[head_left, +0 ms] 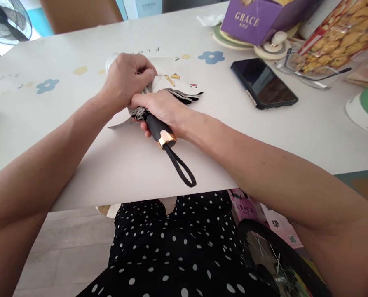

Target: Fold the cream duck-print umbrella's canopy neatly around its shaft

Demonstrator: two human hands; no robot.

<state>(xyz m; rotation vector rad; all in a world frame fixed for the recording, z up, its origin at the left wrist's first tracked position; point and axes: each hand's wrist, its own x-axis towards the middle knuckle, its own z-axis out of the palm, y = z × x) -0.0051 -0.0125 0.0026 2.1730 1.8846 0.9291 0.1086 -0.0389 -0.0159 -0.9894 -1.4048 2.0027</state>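
A folding umbrella [159, 128] lies slantwise over the white table, its black handle with a gold band and wrist loop pointing toward me. Its pale canopy, printed with small pictures, is gathered in loose folds with dark inner edges. Closed around the canopy's far part is my left hand [130, 76]. My right hand [162, 109] wraps the umbrella where the handle meets the folds, thumb on top and fingertips showing underneath. The two hands touch or nearly touch. Much of the canopy is hidden beneath them.
To the right lie a dark phone [264, 84], eyeglasses [318, 76] and a bag of cookies [341, 37]. A purple box [251, 20] stands behind them. A green-and-white container [367, 107] sits at the right edge. Below the table is a bicycle wheel [273, 255].
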